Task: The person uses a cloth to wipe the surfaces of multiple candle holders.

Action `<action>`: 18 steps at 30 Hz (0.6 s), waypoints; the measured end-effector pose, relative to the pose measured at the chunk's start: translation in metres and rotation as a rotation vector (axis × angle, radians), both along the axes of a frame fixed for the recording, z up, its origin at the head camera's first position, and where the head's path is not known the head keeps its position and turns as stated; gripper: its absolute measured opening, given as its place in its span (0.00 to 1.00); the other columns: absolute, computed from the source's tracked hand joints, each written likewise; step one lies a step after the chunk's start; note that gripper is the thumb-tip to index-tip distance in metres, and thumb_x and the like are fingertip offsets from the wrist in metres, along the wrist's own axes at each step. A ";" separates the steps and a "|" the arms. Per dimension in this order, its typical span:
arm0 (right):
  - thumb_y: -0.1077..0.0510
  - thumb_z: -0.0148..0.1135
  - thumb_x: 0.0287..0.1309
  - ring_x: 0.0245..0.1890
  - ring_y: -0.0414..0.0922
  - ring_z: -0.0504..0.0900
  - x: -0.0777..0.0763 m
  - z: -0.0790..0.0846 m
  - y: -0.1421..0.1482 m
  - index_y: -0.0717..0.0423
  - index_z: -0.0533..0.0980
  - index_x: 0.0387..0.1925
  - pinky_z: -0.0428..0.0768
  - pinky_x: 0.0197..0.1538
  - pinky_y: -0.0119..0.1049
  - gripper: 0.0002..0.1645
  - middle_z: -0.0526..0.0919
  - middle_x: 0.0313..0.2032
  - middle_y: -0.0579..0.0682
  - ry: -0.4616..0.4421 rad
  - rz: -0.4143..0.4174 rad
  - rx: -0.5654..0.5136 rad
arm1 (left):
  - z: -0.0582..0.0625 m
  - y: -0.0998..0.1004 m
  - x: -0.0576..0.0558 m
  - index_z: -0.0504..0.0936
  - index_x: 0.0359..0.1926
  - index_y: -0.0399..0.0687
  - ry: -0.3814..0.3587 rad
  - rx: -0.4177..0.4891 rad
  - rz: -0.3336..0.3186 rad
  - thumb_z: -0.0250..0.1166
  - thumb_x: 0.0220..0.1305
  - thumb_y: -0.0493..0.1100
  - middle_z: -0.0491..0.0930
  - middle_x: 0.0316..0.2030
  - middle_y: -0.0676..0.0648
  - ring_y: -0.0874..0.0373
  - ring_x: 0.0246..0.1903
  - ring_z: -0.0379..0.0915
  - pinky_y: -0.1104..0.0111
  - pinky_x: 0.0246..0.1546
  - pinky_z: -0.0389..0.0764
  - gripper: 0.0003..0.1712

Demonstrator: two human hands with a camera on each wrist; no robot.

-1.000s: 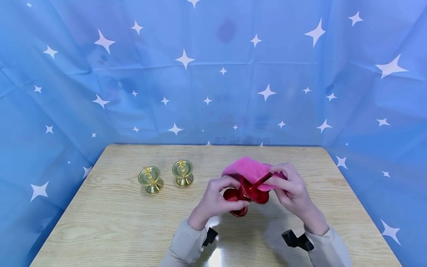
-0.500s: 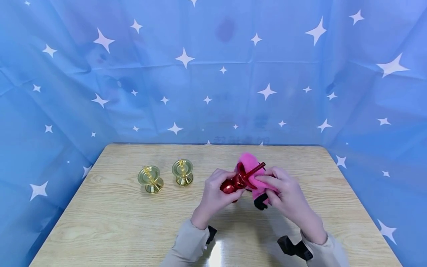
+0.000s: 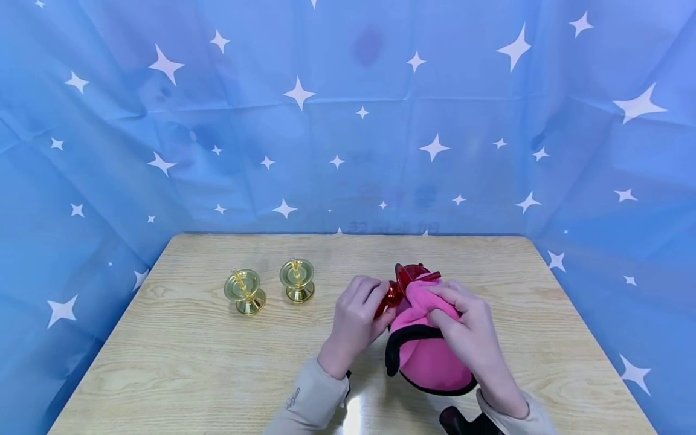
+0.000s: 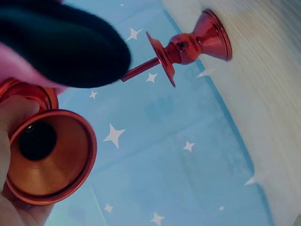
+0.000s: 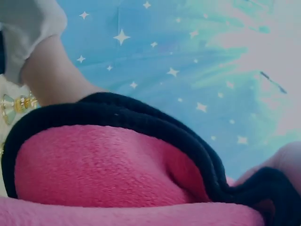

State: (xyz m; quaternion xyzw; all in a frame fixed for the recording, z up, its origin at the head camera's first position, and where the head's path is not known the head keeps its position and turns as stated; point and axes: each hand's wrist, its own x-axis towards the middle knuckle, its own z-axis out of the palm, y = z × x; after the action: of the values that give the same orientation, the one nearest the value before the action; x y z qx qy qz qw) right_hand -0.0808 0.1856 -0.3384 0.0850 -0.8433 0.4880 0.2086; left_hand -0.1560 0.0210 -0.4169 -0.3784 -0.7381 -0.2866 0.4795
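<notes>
My left hand [image 3: 353,317] grips a shiny red candle holder [image 3: 402,279] tilted onto its side; its hollow base [image 4: 75,165] faces the left wrist camera. My right hand [image 3: 470,323] pinches a fuzzy pink cloth [image 3: 432,365] with black edging against the holder's dish and spike. The cloth hangs in folds below the fingers and fills much of the right wrist view. A second red candle holder [image 4: 188,49] stands on the table in the left wrist view; in the head view the cloth and held holder mostly hide it.
Two gold candle holders, one at the left [image 3: 246,293] and one nearer the middle [image 3: 298,281], stand upright on the wooden table [image 3: 217,374]. A blue star-patterned curtain [image 3: 348,133] surrounds the table's back and sides.
The red candle holder has turned in my left hand and shifted slightly right. My right hand has brought the cloth from behind the dish to its front, and the cloth now hangs lower, spread wider.
</notes>
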 end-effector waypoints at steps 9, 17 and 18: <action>0.78 0.53 0.37 0.25 0.37 0.72 -0.011 0.003 -0.024 0.64 0.83 0.34 0.67 0.22 0.24 0.21 0.81 0.29 0.51 0.216 -0.038 0.081 | -0.001 0.000 -0.001 0.81 0.36 0.34 0.180 0.063 0.030 0.51 0.66 0.33 0.79 0.30 0.43 0.51 0.31 0.75 0.67 0.36 0.79 0.12; 0.76 0.53 0.37 0.20 0.33 0.64 -0.007 -0.007 -0.026 0.61 0.82 0.37 0.62 0.19 0.21 0.23 0.76 0.30 0.48 0.340 0.038 0.318 | -0.007 -0.007 -0.005 0.80 0.35 0.33 0.087 0.155 -0.040 0.62 0.57 0.41 0.79 0.30 0.43 0.51 0.31 0.75 0.67 0.36 0.80 0.12; 0.76 0.53 0.37 0.20 0.32 0.64 -0.007 -0.009 -0.025 0.61 0.83 0.36 0.62 0.20 0.20 0.22 0.76 0.30 0.47 0.351 0.033 0.337 | -0.007 -0.007 -0.005 0.80 0.35 0.34 0.071 0.170 -0.050 0.64 0.54 0.40 0.79 0.30 0.43 0.51 0.31 0.75 0.67 0.37 0.80 0.12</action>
State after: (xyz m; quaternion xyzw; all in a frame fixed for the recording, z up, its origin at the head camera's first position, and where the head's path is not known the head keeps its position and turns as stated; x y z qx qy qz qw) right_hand -0.0878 0.1605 -0.3469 0.2160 -0.8621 0.3214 0.3268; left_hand -0.1610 0.0144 -0.4241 -0.3643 -0.6841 -0.3464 0.5285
